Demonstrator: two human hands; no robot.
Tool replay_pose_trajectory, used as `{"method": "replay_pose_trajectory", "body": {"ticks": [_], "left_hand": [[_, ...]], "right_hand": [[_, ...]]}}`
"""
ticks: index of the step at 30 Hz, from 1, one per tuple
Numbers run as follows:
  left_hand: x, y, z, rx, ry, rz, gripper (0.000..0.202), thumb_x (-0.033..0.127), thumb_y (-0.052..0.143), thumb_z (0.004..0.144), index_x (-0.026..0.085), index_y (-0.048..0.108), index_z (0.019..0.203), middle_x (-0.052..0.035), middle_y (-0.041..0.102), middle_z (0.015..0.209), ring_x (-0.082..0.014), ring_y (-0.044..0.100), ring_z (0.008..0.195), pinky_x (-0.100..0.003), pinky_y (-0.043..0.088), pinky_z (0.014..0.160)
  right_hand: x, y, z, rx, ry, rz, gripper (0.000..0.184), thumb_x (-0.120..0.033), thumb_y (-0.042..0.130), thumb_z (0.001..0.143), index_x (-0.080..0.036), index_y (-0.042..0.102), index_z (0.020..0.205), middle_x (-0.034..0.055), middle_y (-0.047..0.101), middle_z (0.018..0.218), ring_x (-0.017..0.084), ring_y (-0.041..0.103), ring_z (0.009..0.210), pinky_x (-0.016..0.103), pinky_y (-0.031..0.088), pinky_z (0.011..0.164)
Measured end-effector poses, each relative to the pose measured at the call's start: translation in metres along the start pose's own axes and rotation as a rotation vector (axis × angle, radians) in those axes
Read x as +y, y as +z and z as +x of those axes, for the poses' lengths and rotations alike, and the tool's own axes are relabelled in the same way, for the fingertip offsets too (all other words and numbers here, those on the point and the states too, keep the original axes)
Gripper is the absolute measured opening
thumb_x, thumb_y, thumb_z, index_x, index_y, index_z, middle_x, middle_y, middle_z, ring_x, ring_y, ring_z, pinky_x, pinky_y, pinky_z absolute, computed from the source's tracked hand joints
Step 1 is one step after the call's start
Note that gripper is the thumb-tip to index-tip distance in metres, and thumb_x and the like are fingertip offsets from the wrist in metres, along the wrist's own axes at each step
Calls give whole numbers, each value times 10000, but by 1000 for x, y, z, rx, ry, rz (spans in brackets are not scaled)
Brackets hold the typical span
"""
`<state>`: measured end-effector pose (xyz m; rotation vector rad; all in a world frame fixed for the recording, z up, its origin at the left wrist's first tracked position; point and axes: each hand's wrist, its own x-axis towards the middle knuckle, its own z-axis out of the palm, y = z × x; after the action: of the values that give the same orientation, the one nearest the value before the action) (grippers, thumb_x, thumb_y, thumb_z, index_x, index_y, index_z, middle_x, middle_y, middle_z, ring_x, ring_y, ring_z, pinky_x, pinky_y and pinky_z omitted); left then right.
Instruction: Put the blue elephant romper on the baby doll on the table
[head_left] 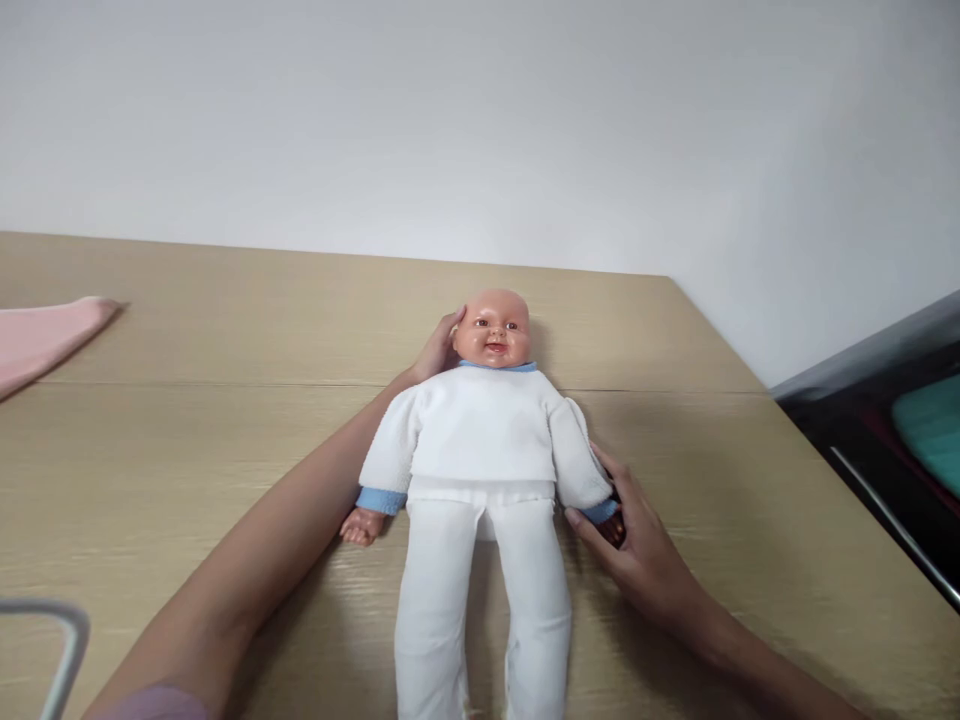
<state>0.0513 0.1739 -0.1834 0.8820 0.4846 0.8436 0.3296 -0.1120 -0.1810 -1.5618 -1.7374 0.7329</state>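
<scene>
1. A smooth-headed baby doll in a fuzzy white top with blue collar and cuffs and white trousers (484,425) lies face up on the light wood-grain desk (225,440), at the centre of the view, head towards 12 o'clock, legs running off at 6.
2. The left hand (437,345) is against the side of the doll's head, at 11 o'clock from its chest; its fingers are partly hidden behind the head, so how far open it is and whether it grips cannot be told.
3. The right hand (637,540), at 4 o'clock from the chest, is partly open, thumb and fingers curved around the doll's cuff and small hand; how firmly it holds cannot be told.
4. At 9 o'clock lies a pale pink cloth (49,335), well apart from the doll.
5. A light-grey bent tube (71,630) shows at 8 o'clock.
6. Beyond the desk, towards 12, is a plain whitish wall (450,120).
</scene>
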Motion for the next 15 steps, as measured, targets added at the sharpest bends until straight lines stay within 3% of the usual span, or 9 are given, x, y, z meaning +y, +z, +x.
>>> {"method": "replay_pose_trajectory", "body": {"ticks": [8, 15], "left_hand": [[-1, 10, -2, 40, 69, -17, 649, 712, 731, 948, 191, 812, 1327, -128, 857, 1304, -433, 696, 1447, -551, 466, 1348], [-2, 13, -6, 2, 77, -39, 626, 692, 750, 954, 158, 825, 1272, -154, 844, 1333, -440, 686, 1457, -553, 470, 1345]], "right_hand": [[1, 0, 0, -4, -1, -1, 727, -513, 701, 1073, -324, 399, 1706, 145, 539, 1698, 358, 558, 1557, 592, 469, 1317], [0, -1, 1, -20, -9, -11, 736, -515, 692, 1077, -329, 384, 1720, 138, 535, 1709, 355, 569, 1554, 573, 475, 1317]]}}
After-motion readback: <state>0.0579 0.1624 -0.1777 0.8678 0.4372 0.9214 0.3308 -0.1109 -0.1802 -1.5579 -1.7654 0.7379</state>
